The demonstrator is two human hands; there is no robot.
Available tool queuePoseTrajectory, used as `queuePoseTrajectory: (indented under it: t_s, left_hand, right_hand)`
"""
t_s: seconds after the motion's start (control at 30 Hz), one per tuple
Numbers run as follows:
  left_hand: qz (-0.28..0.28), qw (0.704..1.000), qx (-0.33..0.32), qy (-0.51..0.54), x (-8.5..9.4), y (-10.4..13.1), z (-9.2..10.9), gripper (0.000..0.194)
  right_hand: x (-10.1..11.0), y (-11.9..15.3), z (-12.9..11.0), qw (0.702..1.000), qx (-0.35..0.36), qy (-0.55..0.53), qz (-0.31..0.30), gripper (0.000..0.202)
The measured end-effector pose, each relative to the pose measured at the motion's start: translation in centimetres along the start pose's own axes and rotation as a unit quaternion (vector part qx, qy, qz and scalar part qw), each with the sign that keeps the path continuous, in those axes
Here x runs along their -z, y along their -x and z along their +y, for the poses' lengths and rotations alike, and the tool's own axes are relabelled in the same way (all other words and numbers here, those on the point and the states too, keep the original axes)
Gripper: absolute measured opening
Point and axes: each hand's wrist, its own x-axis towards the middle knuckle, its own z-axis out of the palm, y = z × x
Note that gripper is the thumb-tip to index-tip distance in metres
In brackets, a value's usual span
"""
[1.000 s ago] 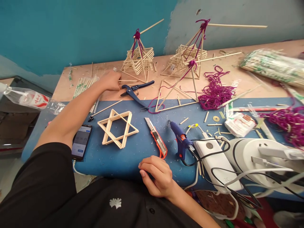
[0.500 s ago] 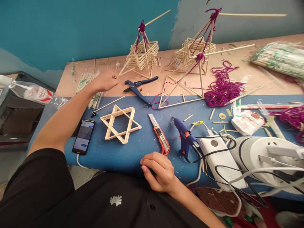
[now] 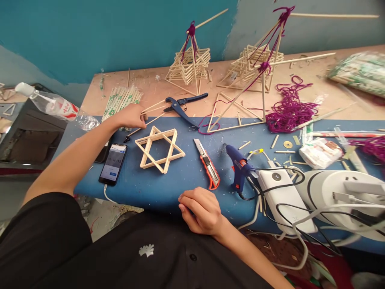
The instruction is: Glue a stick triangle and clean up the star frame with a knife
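My left hand (image 3: 134, 115) is closed around the ends of a couple of thin wooden sticks (image 3: 156, 106), which point right toward the blue pipe cutter (image 3: 179, 110). Just below lies another loose stick (image 3: 152, 121), with a small black object (image 3: 126, 139) by its near end. A six-pointed star frame (image 3: 164, 166) of stacked sticks rests flat on the blue mat, nearer to me than that hand. My right hand (image 3: 202, 210) is loosely curled at the table's front edge, with nothing visible in it. Beyond its fingers lies an orange utility knife (image 3: 209, 166).
A blue glue gun (image 3: 240, 170), a white power bank (image 3: 281, 200) and tangled cables crowd the right. Stick frames (image 3: 192, 66) tied with purple yarn (image 3: 290, 110) stand at the back. Wrapped chopsticks (image 3: 120, 100), a phone (image 3: 113, 164) and a plastic bottle (image 3: 60, 106) are leftward.
My left hand has come nearer to me from beside the rear stick frame, and sticks now show in its grip. The view has shifted slightly; my right hand stays curled.
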Motion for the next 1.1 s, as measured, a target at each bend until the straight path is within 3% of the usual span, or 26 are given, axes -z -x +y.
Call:
queuePoseTrajectory:
  t_s: [0.1, 0.2, 0.27, 0.43, 0.57, 0.67, 0.77, 0.87, 0.97, 1.1]
  left_hand:
    - [0.01, 1.0, 0.006, -0.005, -0.1, -0.6, 0.4, 0.01]
    - [0.06, 0.997, 0.009, 0.037, 0.6, 0.1, 1.0, 0.005]
    - [0.097, 0.99, 0.018, 0.098, 1.2, 1.6, 1.4, 0.01]
    - [0.099, 0.981, 0.015, 0.164, 1.8, 8.0, 2.6, 0.02]
    - [0.143, 0.979, -0.11, 0.096, -0.6, 13.0, 4.4, 0.033]
    - [0.124, 0.983, -0.117, 0.065, -4.0, 15.1, 5.6, 0.05]
    - [0.111, 0.987, -0.115, 0.009, -7.0, 15.7, 6.0, 0.047]
    - [0.11, 0.988, -0.104, -0.042, -8.1, 15.2, 5.6, 0.039]
    - [0.117, 0.987, -0.074, -0.075, -7.6, 14.0, 4.8, 0.041]
    - [0.11, 0.988, -0.028, -0.109, -5.6, 11.8, 3.4, 0.044]
  right_hand:
    - [-0.1, -0.1, -0.2, 1.0, 0.013, 0.018, -0.007, 0.012]
    - [-0.2, -0.2, -0.5, 0.999, 0.021, 0.024, -0.008, 0.012]
    - [-0.3, -0.2, -0.7, 0.999, 0.024, 0.027, -0.012, 0.012]
    - [-0.6, -0.3, -0.9, 0.999, 0.033, 0.025, -0.03, 0.012]
    - [-1.0, -0.1, -0.7, 0.999, 0.033, 0.017, -0.032, 0.011]
    - [-1.1, 0.0, -0.5, 0.999, 0.029, 0.008, -0.035, 0.011]
    - [-1.0, 0.0, -0.4, 0.999, 0.027, 0.007, -0.039, 0.01]
    - [-1.0, 0.1, -0.4, 0.999, 0.026, 0.008, -0.046, 0.008]
    - [-1.0, 0.1, -0.5, 0.999, 0.024, 0.008, -0.048, 0.008]
    - [-1.1, 0.1, -0.4, 0.999, 0.021, 0.009, -0.039, 0.008]
